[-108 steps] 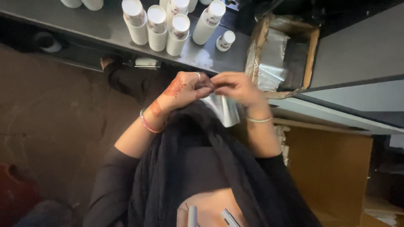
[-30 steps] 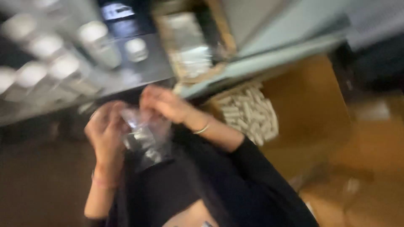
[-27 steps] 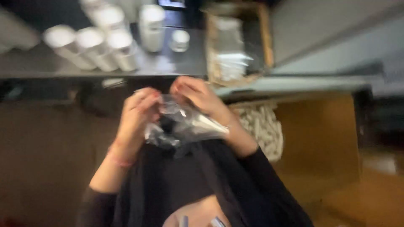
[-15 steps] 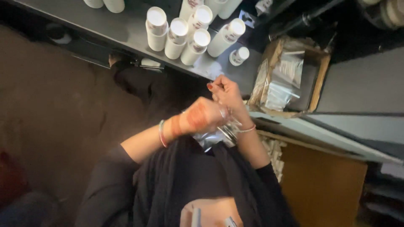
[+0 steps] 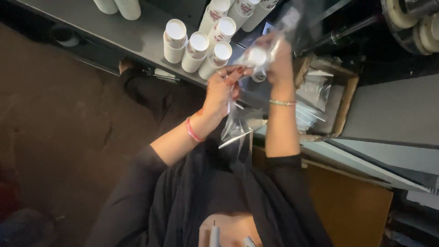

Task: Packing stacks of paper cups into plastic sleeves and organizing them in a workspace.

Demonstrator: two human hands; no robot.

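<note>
I see bottles [image 5: 197, 45] standing on the surface [image 5: 114, 27] left of my hands, a box [image 5: 327, 98] of bags to their right.

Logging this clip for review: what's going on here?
A person stands at a grey shelf of white bottles. The right hand holds a small white bottle against a clear plastic bag; the left hand pinches the bag just below it, and the rest of the bag hangs loose. A wooden tray with more clear bags sits to the right.
</note>
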